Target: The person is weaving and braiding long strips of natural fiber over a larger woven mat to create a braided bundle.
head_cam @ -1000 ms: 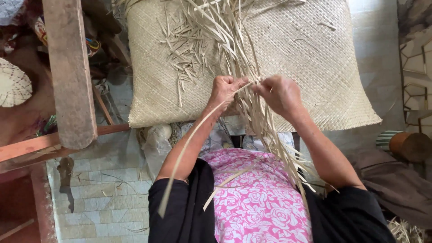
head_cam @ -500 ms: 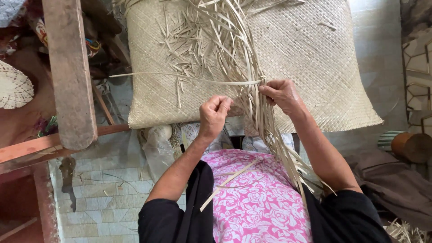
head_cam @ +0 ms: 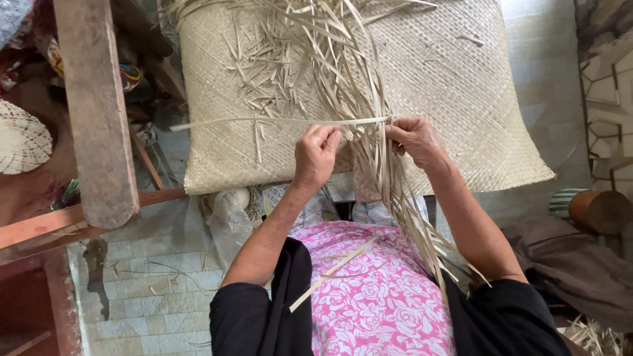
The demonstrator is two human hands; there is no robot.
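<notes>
Here — both hands [head_cam: 366,148] on pale strips [head_cam: 379,171]

woven mat [head_cam: 461,86]: pale straw-beige, fine criss-cross weave | loose strips [head_cam: 369,151]: same pale straw colour | garment [head_cam: 376,296]: pink with white rose print | sleeves [head_cam: 244,323]: black | floor [head_cam: 151,296]: grey-green square tiles | wooden beam [head_cam: 92,112]: weathered brown | round fan [head_cam: 23,138]: cream, scalloped weave
</notes>
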